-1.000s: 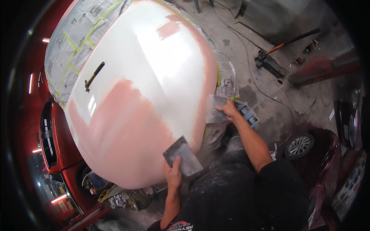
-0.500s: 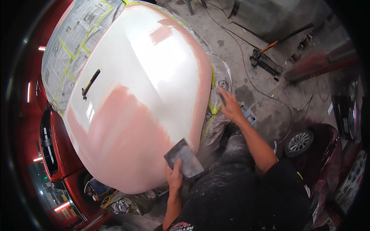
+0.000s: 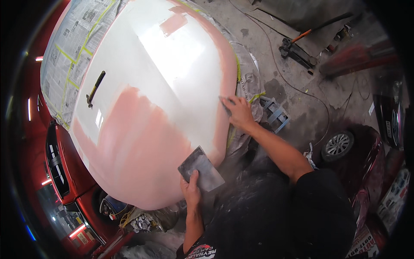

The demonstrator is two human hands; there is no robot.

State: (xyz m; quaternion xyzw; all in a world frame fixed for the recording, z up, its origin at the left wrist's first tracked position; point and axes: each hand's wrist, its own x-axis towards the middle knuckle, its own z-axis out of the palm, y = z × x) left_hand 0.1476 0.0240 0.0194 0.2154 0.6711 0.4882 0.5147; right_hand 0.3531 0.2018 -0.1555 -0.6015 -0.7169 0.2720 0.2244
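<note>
A white car hood (image 3: 125,64) with large patches of pink filler (image 3: 133,129) lies in front of me. My left hand (image 3: 191,190) grips a flat grey rectangular plate (image 3: 205,172), thumb on top, over the hood's near right corner. My right hand (image 3: 239,113) is closed on a small dark flat piece (image 3: 225,107), pressed against the pink strip along the hood's right edge. Fingers hide most of that piece, and I cannot tell its exact kind. A hammer (image 3: 95,89) with a dark handle rests on the hood's left part.
Newspaper masking (image 3: 71,43) with yellow-green tape covers the area past the hood. A red vehicle (image 3: 82,203) stands at the left. On the right are a floor jack (image 3: 297,54), a hose (image 3: 282,77) across the concrete, and a dark red car's wheel (image 3: 337,145).
My right hand has moved left and slightly down, from beside the hood's right edge onto its pink strip. The left hand and plate have shifted slightly up and left in view.
</note>
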